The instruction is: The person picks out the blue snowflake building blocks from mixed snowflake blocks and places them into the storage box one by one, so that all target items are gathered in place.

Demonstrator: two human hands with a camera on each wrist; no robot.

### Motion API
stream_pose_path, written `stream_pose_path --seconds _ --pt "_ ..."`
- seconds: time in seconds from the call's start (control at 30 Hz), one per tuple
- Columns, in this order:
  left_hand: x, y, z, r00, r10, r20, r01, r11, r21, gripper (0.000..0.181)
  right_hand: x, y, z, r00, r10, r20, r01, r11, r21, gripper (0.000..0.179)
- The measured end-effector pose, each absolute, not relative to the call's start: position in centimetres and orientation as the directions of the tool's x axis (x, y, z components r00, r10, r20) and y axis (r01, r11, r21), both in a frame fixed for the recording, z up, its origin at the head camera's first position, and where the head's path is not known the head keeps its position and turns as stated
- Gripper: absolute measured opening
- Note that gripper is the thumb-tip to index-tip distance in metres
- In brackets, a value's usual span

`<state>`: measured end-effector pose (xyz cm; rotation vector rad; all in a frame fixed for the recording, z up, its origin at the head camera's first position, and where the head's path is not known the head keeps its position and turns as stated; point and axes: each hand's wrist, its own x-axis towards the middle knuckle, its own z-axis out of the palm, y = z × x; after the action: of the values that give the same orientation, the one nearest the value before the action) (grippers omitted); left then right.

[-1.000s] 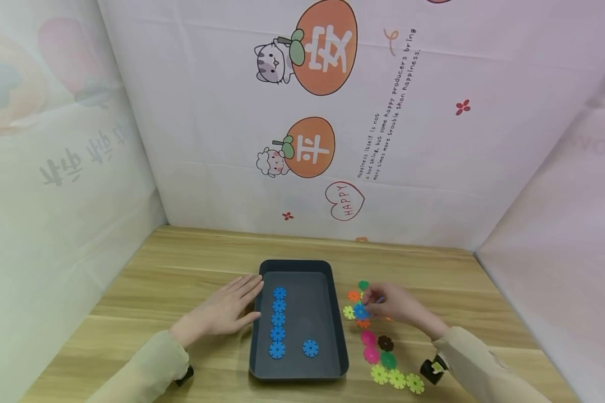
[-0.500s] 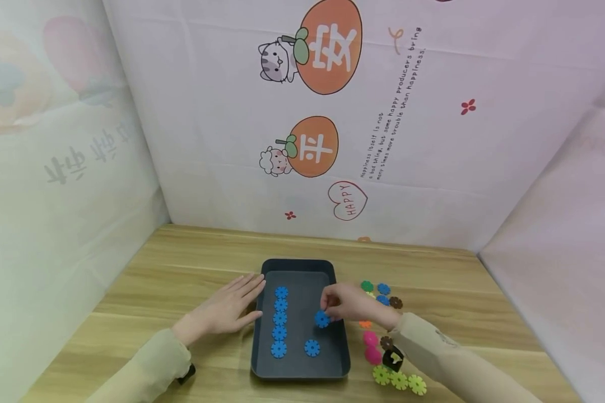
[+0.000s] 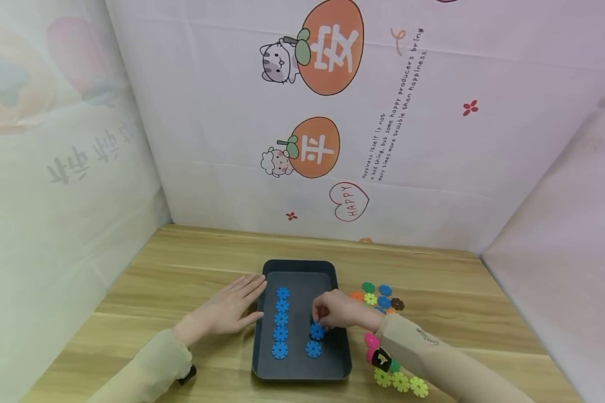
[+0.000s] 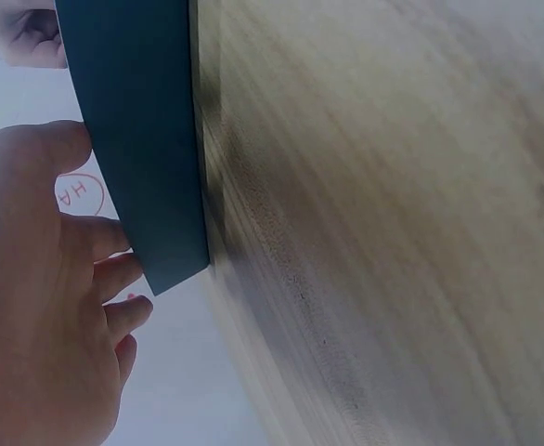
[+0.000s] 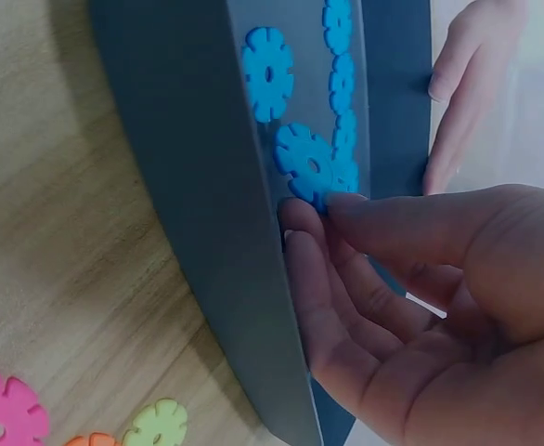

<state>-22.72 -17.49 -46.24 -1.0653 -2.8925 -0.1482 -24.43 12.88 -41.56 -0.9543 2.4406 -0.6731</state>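
Observation:
A dark grey tray (image 3: 302, 371) stands on the wooden table. In its left half several blue notched plastic discs (image 3: 280, 319) lie in a column. My right hand (image 3: 335, 309) reaches over the tray's right side and pinches another blue disc (image 5: 305, 160) between thumb and fingers, close over the tray floor. Just in front of it lies a single blue disc (image 3: 313, 349). My left hand (image 3: 232, 305) lies with straight fingers against the tray's left rim; in the left wrist view its fingertips (image 4: 131, 311) touch the tray's outer wall (image 4: 142, 139).
To the tray's right lie loose notched discs: blue (image 3: 385, 290), green (image 3: 368, 287), brown (image 3: 397, 304), pink (image 3: 371, 340) and a row of yellow-green ones (image 3: 400, 382). My right forearm (image 3: 423, 347) covers part of them. A printed white backdrop (image 3: 408, 212) rises behind the table.
My right hand has carried a blue disc from the pile on the right into the tray, then lowered it toward the single disc. My left hand has stayed at the rim.

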Motion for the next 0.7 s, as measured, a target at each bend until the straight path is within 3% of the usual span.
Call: stream_pose_path --seconds 0.7 --pt "-22.6 -17.5 -46.1 -0.762 0.642 0.083 0.647 0.759 0.071 0.068 -24.5 11.8 -42.6 -0.668 -0.706 -0.234 -0.510 0.664 -0.547 0.012"
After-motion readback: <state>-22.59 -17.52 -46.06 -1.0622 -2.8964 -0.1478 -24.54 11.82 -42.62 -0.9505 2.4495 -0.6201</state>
